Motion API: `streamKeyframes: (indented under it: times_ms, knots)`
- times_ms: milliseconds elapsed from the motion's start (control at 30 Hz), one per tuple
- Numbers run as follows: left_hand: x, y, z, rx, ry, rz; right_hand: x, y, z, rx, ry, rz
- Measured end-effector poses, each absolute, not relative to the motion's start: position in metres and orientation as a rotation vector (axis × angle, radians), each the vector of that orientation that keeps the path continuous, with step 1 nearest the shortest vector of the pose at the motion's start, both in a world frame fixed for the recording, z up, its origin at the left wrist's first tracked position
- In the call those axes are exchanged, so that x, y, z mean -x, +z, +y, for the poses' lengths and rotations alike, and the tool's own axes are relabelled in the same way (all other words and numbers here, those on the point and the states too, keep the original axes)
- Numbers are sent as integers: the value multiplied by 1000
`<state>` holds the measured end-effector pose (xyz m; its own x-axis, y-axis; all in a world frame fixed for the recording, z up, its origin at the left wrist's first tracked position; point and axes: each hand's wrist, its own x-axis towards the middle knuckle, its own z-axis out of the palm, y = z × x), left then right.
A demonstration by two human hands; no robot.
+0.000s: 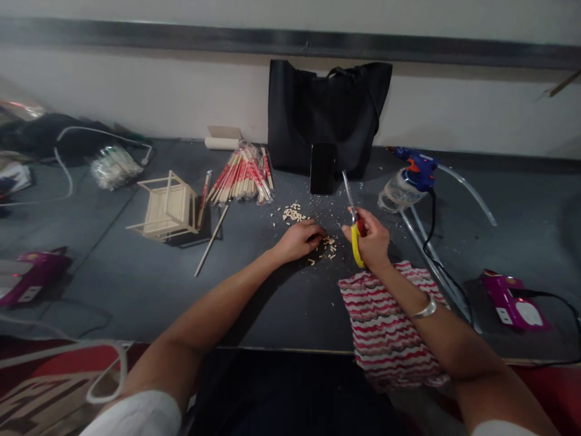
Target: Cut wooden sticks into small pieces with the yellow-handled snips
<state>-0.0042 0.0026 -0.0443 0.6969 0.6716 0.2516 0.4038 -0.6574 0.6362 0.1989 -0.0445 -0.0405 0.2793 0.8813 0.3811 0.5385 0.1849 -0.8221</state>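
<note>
In my right hand [373, 242] is a pair of scissors [356, 247] with yellow and red handles, its blades pointing away from me. My left hand [299, 240] rests low over the table, fingers curled together at a scatter of small cut wooden bits [329, 245]; whatever they pinch is hidden. Just beyond it lies a second heap of small wooden bits [294, 213]. A striped cloth [385, 321] is under my right forearm.
Left of my hands stand a small stick chair [170, 209], a loose stick [212, 241] and wrapped chopsticks [242, 175]. A phone [322, 169] leans on a black bag [327, 115]. To the right are a blue glue gun [420, 168], glue sticks [436, 266] and a purple power box [515, 303].
</note>
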Motion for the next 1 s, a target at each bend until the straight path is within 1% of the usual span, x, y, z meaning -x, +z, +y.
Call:
streamKeyframes:
  times_ms: [167,467,633,1000]
  knots:
    - [9,-50,7,-2279,755,768,-199,-40,-45,1494,420,-1389]
    - [11,-50,10,-2294,729,551,-198,-40,-45,1500,440,-1382]
    - [12,-50,11,-2219,878,646,-197,-38,-46,1497,431,-1367]
    - [13,-48,12,-2236,727,620,-200,-38,-46,1512,434,-1409]
